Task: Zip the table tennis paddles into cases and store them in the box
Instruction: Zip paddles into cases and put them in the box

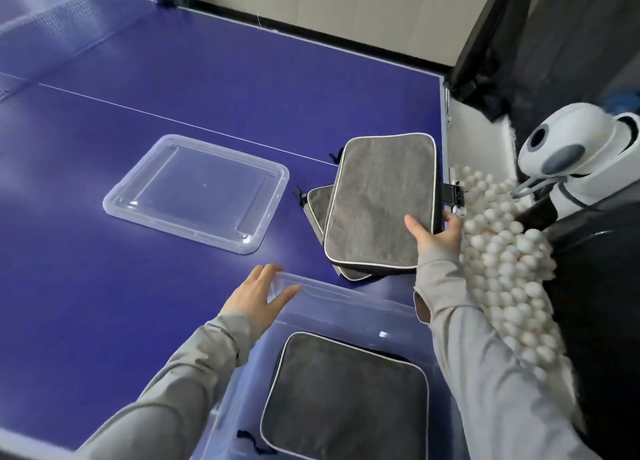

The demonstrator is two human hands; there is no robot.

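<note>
A clear plastic box stands at the near edge of the blue table, with one grey paddle case lying flat inside it. Beyond the box, a second grey case rests on top of a third case near the table's right edge. My right hand grips the top case at its near right corner, thumb on top and fingers under the edge. My left hand rests with spread fingers on the box's far left rim, holding nothing. No paddles are visible.
The box's clear lid lies flat on the blue table to the left. A net of white balls and a white ball machine stand just off the table's right edge. The table net runs at far left.
</note>
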